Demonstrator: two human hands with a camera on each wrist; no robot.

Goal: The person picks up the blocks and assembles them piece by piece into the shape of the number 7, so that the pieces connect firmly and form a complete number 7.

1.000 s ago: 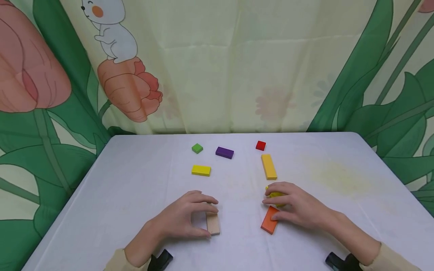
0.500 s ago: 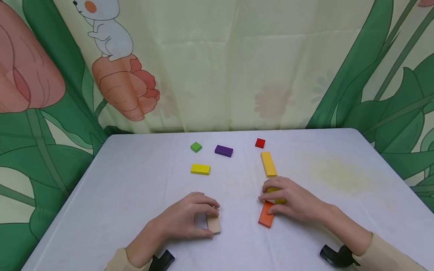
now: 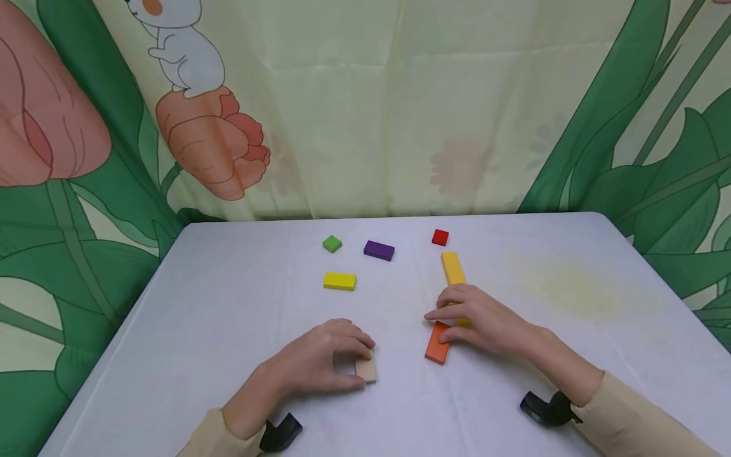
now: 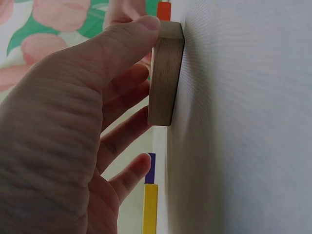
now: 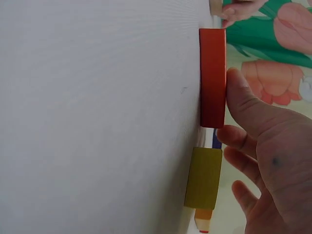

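My left hand holds a plain wooden block flat on the table, thumb at its near end and fingers at its far end. In the left wrist view the thumb lies against the top end of the wooden block. My right hand grips an orange block, the thumb on its right edge and a fingertip by its far end. A darker yellow block sits partly hidden beneath the right hand; in the right wrist view this yellow block stands just past the orange one.
Beyond the right hand lie a long amber block and a small red block. Further left are a purple block, a green block and a yellow block. A patterned curtain hangs behind the white-covered table.
The right hand has slid leftward and away from me with the orange block, which has turned slightly. The left hand has shifted slightly right along with the wooden block.
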